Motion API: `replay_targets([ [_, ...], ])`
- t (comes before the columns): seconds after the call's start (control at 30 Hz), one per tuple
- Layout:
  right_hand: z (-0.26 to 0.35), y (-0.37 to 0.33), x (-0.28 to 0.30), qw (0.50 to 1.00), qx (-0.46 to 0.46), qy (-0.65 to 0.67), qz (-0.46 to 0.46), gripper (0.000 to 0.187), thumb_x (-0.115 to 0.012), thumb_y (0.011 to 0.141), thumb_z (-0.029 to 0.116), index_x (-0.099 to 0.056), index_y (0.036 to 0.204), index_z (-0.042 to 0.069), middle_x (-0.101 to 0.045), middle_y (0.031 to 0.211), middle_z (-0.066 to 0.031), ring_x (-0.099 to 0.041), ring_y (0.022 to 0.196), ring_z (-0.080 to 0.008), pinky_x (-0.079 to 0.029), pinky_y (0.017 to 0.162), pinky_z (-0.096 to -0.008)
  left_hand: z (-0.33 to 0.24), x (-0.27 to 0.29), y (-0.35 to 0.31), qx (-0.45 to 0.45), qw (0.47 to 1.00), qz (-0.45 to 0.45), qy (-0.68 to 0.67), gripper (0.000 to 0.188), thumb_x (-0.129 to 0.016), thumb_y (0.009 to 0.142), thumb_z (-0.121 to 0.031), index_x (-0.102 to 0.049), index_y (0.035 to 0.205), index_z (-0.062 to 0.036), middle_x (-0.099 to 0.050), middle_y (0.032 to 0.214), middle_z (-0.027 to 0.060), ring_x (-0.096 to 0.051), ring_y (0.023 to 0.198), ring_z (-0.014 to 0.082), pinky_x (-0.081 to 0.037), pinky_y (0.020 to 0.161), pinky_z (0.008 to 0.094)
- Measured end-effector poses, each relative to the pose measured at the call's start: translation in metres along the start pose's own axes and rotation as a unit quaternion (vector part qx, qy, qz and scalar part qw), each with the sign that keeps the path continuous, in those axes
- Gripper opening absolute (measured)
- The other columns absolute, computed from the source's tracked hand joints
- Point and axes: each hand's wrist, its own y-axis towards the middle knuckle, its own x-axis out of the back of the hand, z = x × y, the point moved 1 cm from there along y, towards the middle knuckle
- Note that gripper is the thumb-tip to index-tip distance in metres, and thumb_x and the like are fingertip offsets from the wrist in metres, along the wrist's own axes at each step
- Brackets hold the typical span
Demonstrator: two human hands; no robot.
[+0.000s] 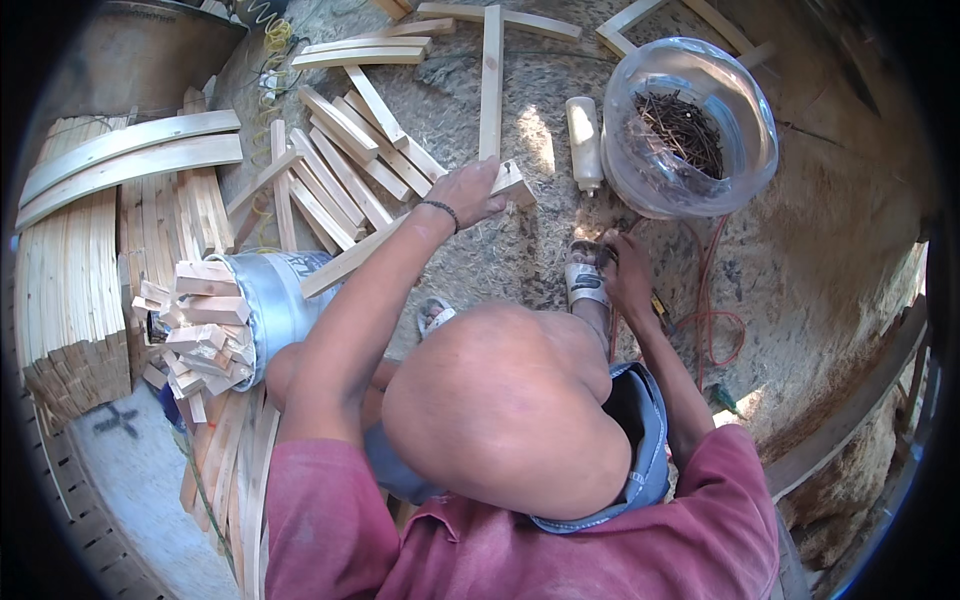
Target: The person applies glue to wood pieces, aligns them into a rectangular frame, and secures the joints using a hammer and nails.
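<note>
Wood bar [350, 263] in L hand [466, 196], grip closed round it; R hand [628, 274] nr sandal [586, 284], grip unclear.

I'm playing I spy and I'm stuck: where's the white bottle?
The white bottle is in the upper part of the head view, a little right of the middle, just left of the big clear tub and right of the left hand.

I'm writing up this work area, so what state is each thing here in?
Left hand: closed on a wood piece
Right hand: fingers bent; whether it holds anything is unclear
Clear plastic tub: open, partly filled with nails
White bottle: lying on its side
Metal bucket: filled, wood blocks poking out
Orange cord: loosely looped
Curved strips: laid across stacked wood
</note>
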Motion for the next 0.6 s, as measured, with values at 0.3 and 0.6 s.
replay_targets([
  [0.3,-0.082,-0.048,0.014,0.977,-0.092,-0.146,0.126,0.047,-0.064,0.089,0.018,-0.053,0.132,0.001,-0.063,0.113,-0.0259,-0.061,0.105,-0.0462,-0.049,0.09,-0.0555,-0.006,0.005,0.002,0.01,0.999,0.01,-0.03,0.041,-0.067,0.092,-0.03,-0.046,0.113,-0.002,-0.066,0.111,0.0263,-0.064,0.108,0.0444,-0.052,0.092,0.0517],
  [0.6,0.027,-0.03,0.091,0.973,-0.131,0.131,0.137,0.031,-0.063,0.093,0.023,-0.06,0.106,-0.005,-0.062,0.077,-0.016,-0.056,0.068,-0.0237,-0.045,0.065,-0.0401,0.002,-0.002,0.003,-0.002,1.0,-0.002,-0.011,0.043,-0.069,0.091,-0.029,-0.046,0.115,-0.001,-0.067,0.108,0.0279,-0.065,0.106,0.0444,-0.052,0.089,0.0518],
])
